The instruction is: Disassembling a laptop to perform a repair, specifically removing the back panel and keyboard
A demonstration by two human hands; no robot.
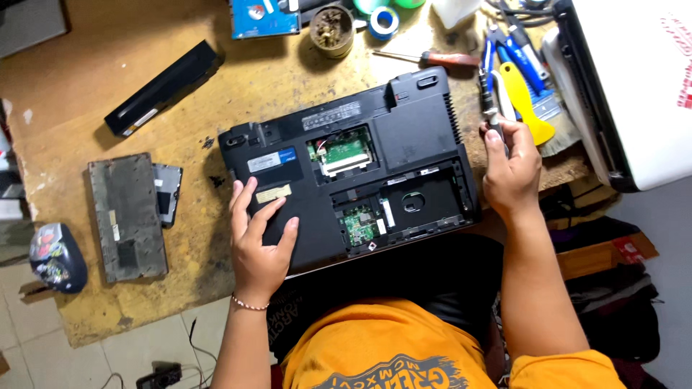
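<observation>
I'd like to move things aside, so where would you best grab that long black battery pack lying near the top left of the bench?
Probably across the middle of the battery pack, fingers on its two long edges, coming from above. It lies flat and slanted on the wooden bench, with bare wood along both long edges.

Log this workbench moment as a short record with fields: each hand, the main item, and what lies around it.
main item: black laptop, upside down, bottom covers off, circuit boards exposed
left hand: left hand lies flat on the laptop's near left corner, holding nothing
right hand: right hand at the laptop's right edge, closed on a slim metal tool
left of laptop: removed grey cover panel, black battery, computer mouse
behind laptop: red-handled screwdriver, yellow-handled brush, small tin
surface: worn wooden table
</observation>
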